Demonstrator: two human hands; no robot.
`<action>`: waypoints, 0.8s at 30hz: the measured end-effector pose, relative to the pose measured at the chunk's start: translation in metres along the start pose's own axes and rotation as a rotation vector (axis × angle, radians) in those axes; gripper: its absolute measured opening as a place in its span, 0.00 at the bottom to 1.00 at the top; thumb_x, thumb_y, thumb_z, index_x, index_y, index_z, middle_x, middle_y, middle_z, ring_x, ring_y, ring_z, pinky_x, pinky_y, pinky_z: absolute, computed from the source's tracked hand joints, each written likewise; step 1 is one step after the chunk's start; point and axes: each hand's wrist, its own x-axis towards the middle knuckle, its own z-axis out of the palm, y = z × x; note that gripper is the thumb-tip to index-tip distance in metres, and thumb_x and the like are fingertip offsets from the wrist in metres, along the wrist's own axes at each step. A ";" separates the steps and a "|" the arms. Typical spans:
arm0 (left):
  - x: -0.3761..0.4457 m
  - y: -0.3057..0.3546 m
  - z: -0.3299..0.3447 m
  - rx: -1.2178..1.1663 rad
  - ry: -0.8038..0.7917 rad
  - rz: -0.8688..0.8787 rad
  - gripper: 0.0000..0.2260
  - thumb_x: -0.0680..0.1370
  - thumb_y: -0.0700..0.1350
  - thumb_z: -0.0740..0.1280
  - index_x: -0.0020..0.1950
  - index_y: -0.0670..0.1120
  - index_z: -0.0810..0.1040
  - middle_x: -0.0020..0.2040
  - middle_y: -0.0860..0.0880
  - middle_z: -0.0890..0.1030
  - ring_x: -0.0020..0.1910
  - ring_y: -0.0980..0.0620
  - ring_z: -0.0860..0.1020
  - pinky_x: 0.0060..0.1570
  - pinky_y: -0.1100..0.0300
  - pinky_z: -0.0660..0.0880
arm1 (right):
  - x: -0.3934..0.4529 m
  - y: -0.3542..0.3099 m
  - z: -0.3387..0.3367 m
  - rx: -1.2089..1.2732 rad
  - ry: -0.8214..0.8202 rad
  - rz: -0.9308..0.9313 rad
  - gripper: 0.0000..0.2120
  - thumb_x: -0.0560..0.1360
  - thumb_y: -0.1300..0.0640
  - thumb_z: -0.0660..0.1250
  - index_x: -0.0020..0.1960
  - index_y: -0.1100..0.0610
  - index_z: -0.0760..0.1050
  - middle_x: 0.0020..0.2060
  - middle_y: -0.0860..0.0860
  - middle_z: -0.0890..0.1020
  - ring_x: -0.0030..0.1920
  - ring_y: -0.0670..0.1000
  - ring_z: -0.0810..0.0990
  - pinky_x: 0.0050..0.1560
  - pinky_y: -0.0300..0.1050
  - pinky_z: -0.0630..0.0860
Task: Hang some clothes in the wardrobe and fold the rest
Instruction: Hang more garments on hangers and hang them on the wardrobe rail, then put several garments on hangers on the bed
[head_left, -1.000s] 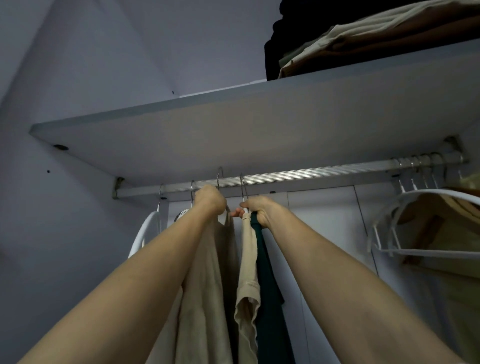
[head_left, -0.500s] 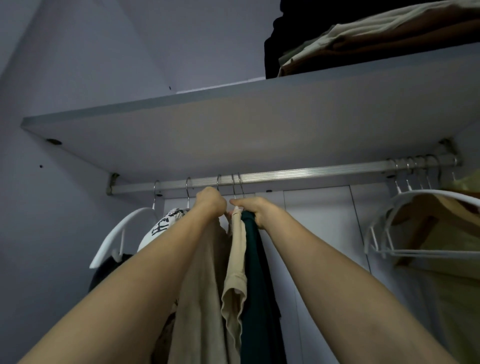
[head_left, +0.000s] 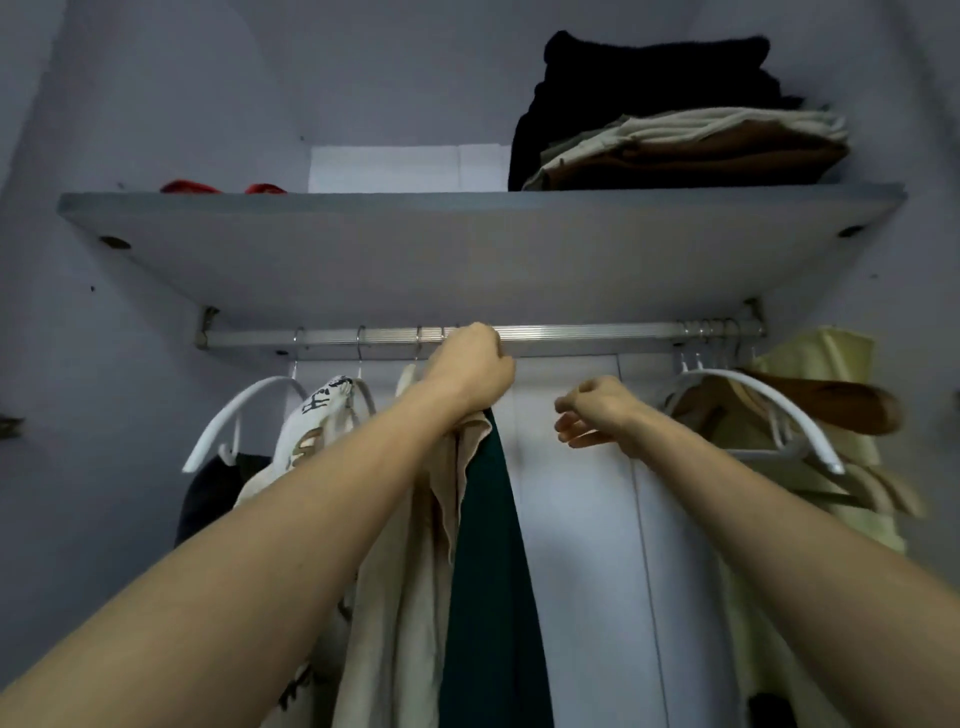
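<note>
Left hand was clenched at the rail, apparently grasping hanger tops, not plainly visible | green garment hung directly beneath it, beige garment alongside | right hand beside, loosely curled, holding nothing

— Where was there room along the rail?
— Its middle stretch lay bare, right of the dark green garment.
— And the ends?
— Crowded: beige garment and white hangers left, bunched hooks right, the shelf close overhead.
</note>
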 end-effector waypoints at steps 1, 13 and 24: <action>-0.010 0.006 -0.001 0.029 -0.002 0.042 0.11 0.76 0.44 0.61 0.52 0.41 0.80 0.49 0.43 0.82 0.52 0.41 0.78 0.53 0.50 0.76 | -0.015 0.003 -0.006 -0.037 0.022 0.015 0.08 0.81 0.62 0.59 0.54 0.66 0.74 0.39 0.59 0.80 0.35 0.52 0.80 0.36 0.42 0.78; -0.189 0.099 0.026 -0.353 -0.535 0.342 0.16 0.78 0.51 0.63 0.64 0.47 0.75 0.58 0.46 0.79 0.57 0.44 0.77 0.56 0.50 0.75 | -0.269 0.021 -0.060 -0.343 0.230 0.354 0.08 0.79 0.61 0.62 0.45 0.64 0.77 0.38 0.57 0.82 0.35 0.51 0.81 0.39 0.42 0.78; -0.439 0.262 0.055 -0.702 -1.090 0.552 0.15 0.78 0.51 0.64 0.63 0.48 0.76 0.53 0.47 0.81 0.51 0.48 0.79 0.52 0.56 0.76 | -0.555 0.037 -0.142 -0.619 0.293 0.791 0.07 0.78 0.59 0.62 0.52 0.60 0.78 0.43 0.56 0.84 0.40 0.52 0.83 0.45 0.49 0.81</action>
